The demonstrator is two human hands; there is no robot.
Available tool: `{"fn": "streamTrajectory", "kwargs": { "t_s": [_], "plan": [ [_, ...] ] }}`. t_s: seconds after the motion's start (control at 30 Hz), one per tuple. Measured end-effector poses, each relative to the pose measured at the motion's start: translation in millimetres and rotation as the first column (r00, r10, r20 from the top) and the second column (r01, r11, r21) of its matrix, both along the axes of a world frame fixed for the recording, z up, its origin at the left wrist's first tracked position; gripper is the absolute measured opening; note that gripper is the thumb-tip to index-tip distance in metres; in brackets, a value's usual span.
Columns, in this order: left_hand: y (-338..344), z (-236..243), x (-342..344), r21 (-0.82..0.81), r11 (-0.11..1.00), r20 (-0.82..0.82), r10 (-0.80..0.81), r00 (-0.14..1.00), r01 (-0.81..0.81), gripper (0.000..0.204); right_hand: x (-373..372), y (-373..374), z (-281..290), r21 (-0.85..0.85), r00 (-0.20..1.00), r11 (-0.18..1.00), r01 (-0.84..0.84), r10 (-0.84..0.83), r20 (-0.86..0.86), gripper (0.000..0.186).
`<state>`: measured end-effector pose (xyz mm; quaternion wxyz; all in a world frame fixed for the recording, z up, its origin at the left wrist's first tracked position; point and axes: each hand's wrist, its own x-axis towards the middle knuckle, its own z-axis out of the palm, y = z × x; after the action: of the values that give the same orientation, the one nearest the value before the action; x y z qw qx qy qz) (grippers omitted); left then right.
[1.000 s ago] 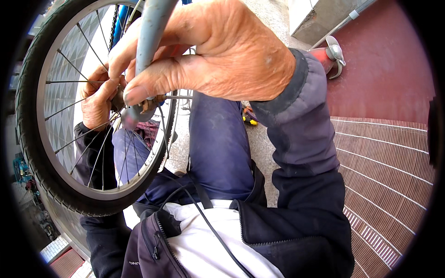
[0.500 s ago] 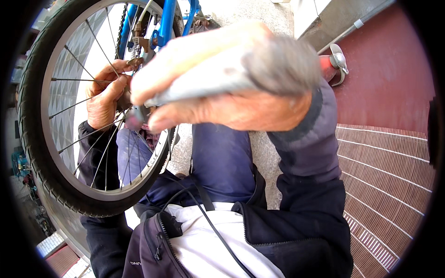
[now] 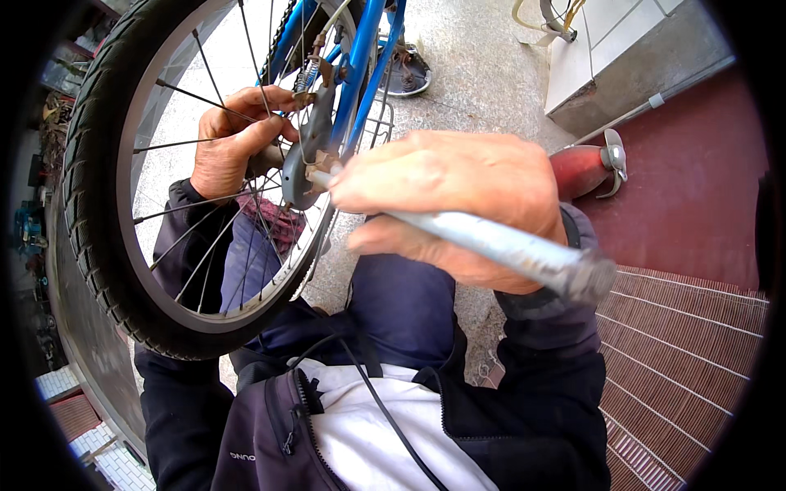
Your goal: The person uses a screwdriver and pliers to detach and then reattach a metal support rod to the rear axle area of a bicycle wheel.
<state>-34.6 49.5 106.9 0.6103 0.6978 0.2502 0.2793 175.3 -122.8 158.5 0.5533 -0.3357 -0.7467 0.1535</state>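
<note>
My right hand (image 3: 458, 176) grips a long grey metal tool (image 3: 483, 239), whose near end reaches rightward past my wrist and whose far end meets a rusty fitting (image 3: 322, 164) by the wheel's axle. My left hand (image 3: 233, 147) reaches in among the spokes, fingers bent beside the hub and a brass fitting (image 3: 304, 99); what they hold is unclear. The black-tyred bicycle wheel (image 3: 94, 188) stands over my left thigh, joined to a blue frame (image 3: 352, 82). A dark grey plate (image 3: 296, 176) and a spring (image 3: 308, 75) sit at the hub.
A red fire extinguisher (image 3: 580, 168) is on the right by a tiled ledge (image 3: 606, 49) with a hose. Dark red flooring (image 3: 679, 204) and a brown slatted mat (image 3: 679, 352) lie at the right. A dark shoe (image 3: 408, 75) is behind the bicycle.
My right hand has moved down and rightward, swinging the grey tool from upright to slanting toward the lower right. The wheel and left hand appear shifted rightward; the shoe has come into view.
</note>
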Motion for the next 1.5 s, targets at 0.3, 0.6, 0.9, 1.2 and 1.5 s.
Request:
{"fn": "streamTrajectory", "kwargs": {
  "t_s": [0.3,0.6,0.9,1.2,1.5],
  "plan": [
    [-2,6,-1,-0.057,0.998,-0.040,-0.017,0.999,0.015,0.027,15,-12,-10,-0.086,0.999,0.995,0.040,-0.039,0.015,0.028],
    [0,0,0,0.068,0.997,0.034,-0.034,0.999,0.032,0.029,21,-50,-35,-0.365,0.907,0.931,0.004,-0.157,-0.391,0.033],
    [-2,2,1,0.015,1.000,-0.028,-0.004,1.000,0.004,0.030,31,-57,-17,-0.027,0.946,0.977,0.210,-0.211,-0.246,0.050],
    [9,-6,-7,0.002,1.000,-0.038,-0.014,0.999,0.014,0.029,60,-24,5,-0.149,0.962,0.984,0.101,-0.135,-0.237,0.046],
    [9,-8,-9,0.039,0.999,0.012,-0.020,1.000,0.020,0.031,66,-36,-10,-0.122,0.945,0.990,0.068,-0.103,-0.310,0.042]
  ]
}}
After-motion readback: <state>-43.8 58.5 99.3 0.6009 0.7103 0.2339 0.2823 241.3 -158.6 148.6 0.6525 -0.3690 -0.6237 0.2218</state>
